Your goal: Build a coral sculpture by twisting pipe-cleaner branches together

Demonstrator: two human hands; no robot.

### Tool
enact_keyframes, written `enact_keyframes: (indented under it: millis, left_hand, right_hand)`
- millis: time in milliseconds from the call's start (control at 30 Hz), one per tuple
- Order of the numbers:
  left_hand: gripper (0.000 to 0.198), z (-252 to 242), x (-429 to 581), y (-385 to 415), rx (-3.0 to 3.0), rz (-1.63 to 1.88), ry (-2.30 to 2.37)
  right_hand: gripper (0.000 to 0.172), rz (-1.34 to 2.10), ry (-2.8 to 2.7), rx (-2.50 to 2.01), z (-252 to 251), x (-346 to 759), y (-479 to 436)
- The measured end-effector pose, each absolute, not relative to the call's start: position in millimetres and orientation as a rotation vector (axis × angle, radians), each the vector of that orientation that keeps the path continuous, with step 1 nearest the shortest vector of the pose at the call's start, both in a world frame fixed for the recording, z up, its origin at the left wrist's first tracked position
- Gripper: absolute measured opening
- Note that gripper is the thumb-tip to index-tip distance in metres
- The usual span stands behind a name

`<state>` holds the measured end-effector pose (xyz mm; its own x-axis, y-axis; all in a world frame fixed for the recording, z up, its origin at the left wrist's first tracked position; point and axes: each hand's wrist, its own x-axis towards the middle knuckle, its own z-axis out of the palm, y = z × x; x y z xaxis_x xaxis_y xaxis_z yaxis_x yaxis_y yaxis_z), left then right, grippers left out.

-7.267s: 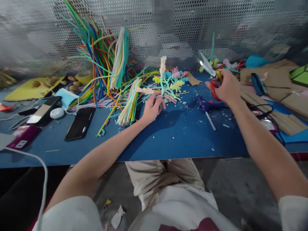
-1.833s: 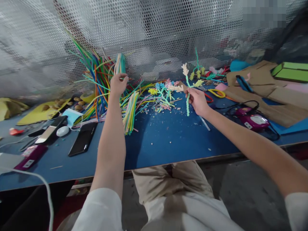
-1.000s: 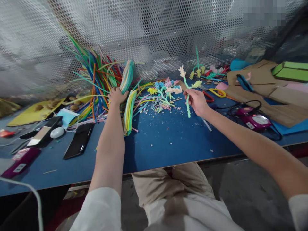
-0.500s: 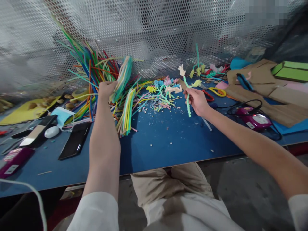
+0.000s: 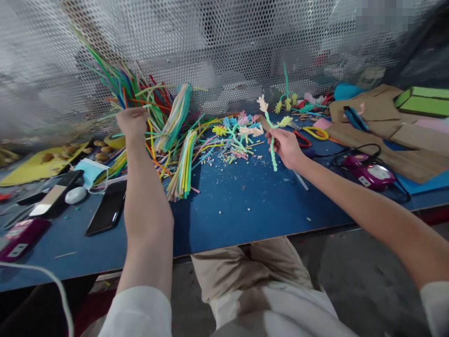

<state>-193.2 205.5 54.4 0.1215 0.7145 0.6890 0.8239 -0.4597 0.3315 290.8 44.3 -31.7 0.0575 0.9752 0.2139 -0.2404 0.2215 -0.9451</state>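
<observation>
Reaching left hand point(image 5: 132, 122) into pipe cleaners point(image 5: 140, 96); right hand point(image 5: 286, 147) gripping twisted stem point(image 5: 272, 145)

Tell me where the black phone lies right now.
In the head view, the black phone lies flat on the left part of the blue table, just right of the white mouse and nearer the person than the blue face mask.

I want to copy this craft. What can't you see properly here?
- Head view: left hand hides its own fingers; whether it grips pipe cleaners is unclear.
- Head view: mesh wall blurs whatever stands behind it.
- Head view: right hand covers part of the green stem.
</observation>
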Motion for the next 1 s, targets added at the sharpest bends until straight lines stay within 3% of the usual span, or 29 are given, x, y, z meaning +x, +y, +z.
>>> enact_keyframes:
  millis: [167,300,433,533,667,800,1000]
  left_hand:
    - [0.070,85.1,-179.2,200.0,-1.810,-1.776,-1.853]
    - [0.086,120.5,-159.1,182.5,-1.793,-2.205,-1.753]
    - [0.059,151.2,-129.3,158.1,-1.912,-2.237,-1.441]
    - [0.040,170.2,-106.2,136.8,-2.035,-2.057,-1.189]
    - [0.035,189.7,-71.9,99.8,-2.244,-1.729,-0.616]
    - [0.043,194.5,-27.8,50.1,-2.290,-1.400,-0.789]
    - [0.012,183.5,18.2,23.0,-2.378,-0.955,-0.934]
  right_hand:
    - [0.032,1.140,-1.086,-0.870,-32.0,291.0,44.3]
    - [0.035,1.125,-1.093,-0.865,-32.5,289.9,44.5]
    - [0.038,1.104,-1.113,-0.854,-32.6,289.4,44.7]
    - [0.039,1.097,-1.136,-0.850,-32.6,289.7,44.6]
    - [0.042,1.066,-1.205,-0.845,-31.3,289.1,41.6]
    - [0.040,1.029,-1.340,-0.878,-28.6,285.8,34.9]
    - [0.043,1.020,-1.418,-0.868,-28.1,282.8,30.4]
